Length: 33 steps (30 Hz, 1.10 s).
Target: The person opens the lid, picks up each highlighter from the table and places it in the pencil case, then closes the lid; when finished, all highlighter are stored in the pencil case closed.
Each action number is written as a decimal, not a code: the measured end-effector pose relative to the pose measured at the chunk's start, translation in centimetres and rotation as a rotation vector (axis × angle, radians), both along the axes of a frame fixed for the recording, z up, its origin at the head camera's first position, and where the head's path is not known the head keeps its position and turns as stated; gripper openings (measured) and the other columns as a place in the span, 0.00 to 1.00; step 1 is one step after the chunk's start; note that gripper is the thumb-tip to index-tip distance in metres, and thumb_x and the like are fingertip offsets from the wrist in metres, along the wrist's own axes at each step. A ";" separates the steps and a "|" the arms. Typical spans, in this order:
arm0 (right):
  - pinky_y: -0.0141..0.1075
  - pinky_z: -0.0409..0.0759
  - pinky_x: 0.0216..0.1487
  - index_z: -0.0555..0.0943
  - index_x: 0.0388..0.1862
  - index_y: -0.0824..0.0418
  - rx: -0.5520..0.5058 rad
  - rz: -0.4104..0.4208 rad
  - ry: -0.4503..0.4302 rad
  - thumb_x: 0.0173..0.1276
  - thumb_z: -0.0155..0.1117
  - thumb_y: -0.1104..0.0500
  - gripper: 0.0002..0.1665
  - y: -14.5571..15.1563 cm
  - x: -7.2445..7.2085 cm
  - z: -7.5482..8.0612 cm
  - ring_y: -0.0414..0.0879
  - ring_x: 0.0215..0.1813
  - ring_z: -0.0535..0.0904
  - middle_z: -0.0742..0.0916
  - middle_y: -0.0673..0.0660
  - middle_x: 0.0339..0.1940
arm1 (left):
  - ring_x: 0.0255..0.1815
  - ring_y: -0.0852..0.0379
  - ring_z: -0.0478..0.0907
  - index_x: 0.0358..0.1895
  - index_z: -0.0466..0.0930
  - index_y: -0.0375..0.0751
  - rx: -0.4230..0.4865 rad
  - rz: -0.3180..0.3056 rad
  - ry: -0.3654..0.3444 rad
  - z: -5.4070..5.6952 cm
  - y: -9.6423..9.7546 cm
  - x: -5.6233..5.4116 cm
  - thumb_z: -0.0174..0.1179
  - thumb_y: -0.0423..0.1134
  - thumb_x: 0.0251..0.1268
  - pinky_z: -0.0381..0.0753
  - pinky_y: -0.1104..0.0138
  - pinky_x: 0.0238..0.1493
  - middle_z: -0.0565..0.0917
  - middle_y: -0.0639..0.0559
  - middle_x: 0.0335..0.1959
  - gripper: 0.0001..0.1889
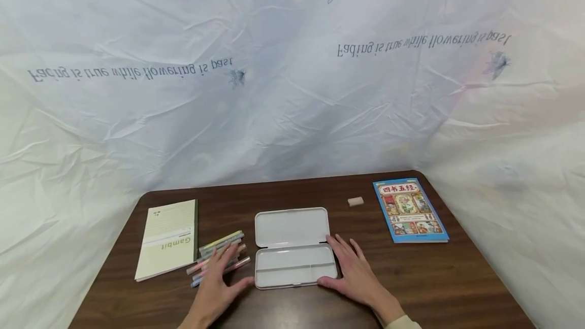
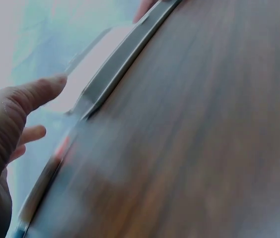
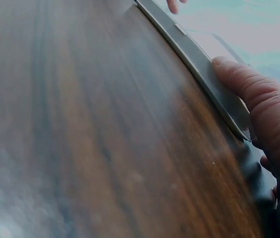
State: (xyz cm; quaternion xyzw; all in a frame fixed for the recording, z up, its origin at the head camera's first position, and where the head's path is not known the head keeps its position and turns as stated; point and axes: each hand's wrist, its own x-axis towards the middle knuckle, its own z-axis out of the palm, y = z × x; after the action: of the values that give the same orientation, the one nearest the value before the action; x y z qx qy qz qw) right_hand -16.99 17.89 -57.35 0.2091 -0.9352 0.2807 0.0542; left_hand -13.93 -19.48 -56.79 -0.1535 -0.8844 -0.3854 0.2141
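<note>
A white metal pencil case (image 1: pixel 292 254) lies with its lid folded back in the head view; thin dividers split its lower tray, where I see nothing. My right hand (image 1: pixel 354 270) rests at the case's right side, fingers spread, thumb at the front right corner. The right wrist view shows that thumb (image 3: pixel 244 82) against the case's front wall (image 3: pixel 199 64). Left of the case, my left hand (image 1: pixel 217 281) is spread over several colored marker pens (image 1: pixel 221 240), partly covering them. Its thumb points toward the case's front left corner; contact with the pens is unclear.
A cream notebook (image 1: pixel 169 237) lies left of the pens on the dark wooden table (image 1: pixel 292 314). Behind the case to the right is a small beige eraser-like block (image 1: pixel 355 201). A blue-bordered book (image 1: pixel 410 209) lies at the right. White printed cloth (image 1: pixel 274 90) hangs behind the table.
</note>
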 end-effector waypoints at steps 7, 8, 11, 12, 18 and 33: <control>0.64 0.49 0.81 0.66 0.82 0.60 0.002 0.002 -0.040 0.58 0.72 0.23 0.65 0.1 -0.1 0.1 0.58 0.83 0.64 0.76 0.60 0.78 | 0.65 0.38 0.76 0.58 0.87 0.40 0.013 0.164 0.015 0.2 -2.4 1.9 0.87 0.34 0.41 0.48 0.60 0.85 0.86 0.40 0.58 0.34; 0.64 0.49 0.81 0.66 0.82 0.60 0.001 0.002 -0.042 0.58 0.72 0.23 0.65 0.1 -0.1 0.2 0.59 0.83 0.64 0.76 0.60 0.78 | 0.63 0.41 0.77 0.56 0.88 0.40 0.011 0.186 0.025 0.1 -2.7 2.1 0.88 0.33 0.40 0.48 0.63 0.84 0.87 0.41 0.56 0.33; 0.64 0.49 0.81 0.66 0.82 0.60 -0.001 0.004 -0.039 0.58 0.73 0.23 0.64 0.1 -0.2 0.2 0.59 0.83 0.64 0.76 0.61 0.78 | 0.58 0.48 0.77 0.51 0.90 0.41 0.018 0.245 0.043 -0.2 -3.5 2.5 0.87 0.30 0.37 0.48 0.71 0.82 0.89 0.48 0.48 0.29; 0.64 0.49 0.81 0.66 0.82 0.60 -0.002 0.004 -0.038 0.58 0.73 0.24 0.64 0.1 -0.2 0.2 0.59 0.83 0.64 0.76 0.61 0.78 | 0.57 0.50 0.76 0.49 0.90 0.41 0.022 0.263 0.043 -0.3 -3.7 2.6 0.87 0.29 0.37 0.49 0.74 0.80 0.90 0.49 0.46 0.28; 0.64 0.49 0.81 0.66 0.82 0.59 -0.004 -0.001 -0.032 0.57 0.73 0.23 0.64 0.2 -0.2 0.0 0.59 0.82 0.64 0.76 0.60 0.78 | 0.55 0.67 0.72 0.45 0.92 0.45 0.041 0.363 -0.003 -0.8 -4.3 3.1 0.86 0.27 0.39 0.61 0.82 0.61 0.91 0.51 0.48 0.24; 0.65 0.49 0.80 0.66 0.82 0.60 -0.008 0.004 -0.031 0.58 0.73 0.24 0.64 0.3 -0.1 0.0 0.59 0.83 0.64 0.76 0.61 0.78 | 0.47 0.74 0.83 0.44 0.90 0.43 0.024 0.299 0.087 -1.8 -4.0 2.9 0.85 0.24 0.37 0.67 0.88 0.55 0.91 0.61 0.37 0.25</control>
State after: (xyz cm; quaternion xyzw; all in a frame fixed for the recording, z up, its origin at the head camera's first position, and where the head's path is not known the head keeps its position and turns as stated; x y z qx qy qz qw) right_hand -17.10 18.15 -57.30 0.2062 -0.9344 0.2877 0.0402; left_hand -10.98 -23.50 -58.56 -0.0342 -0.8825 -0.3529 0.3088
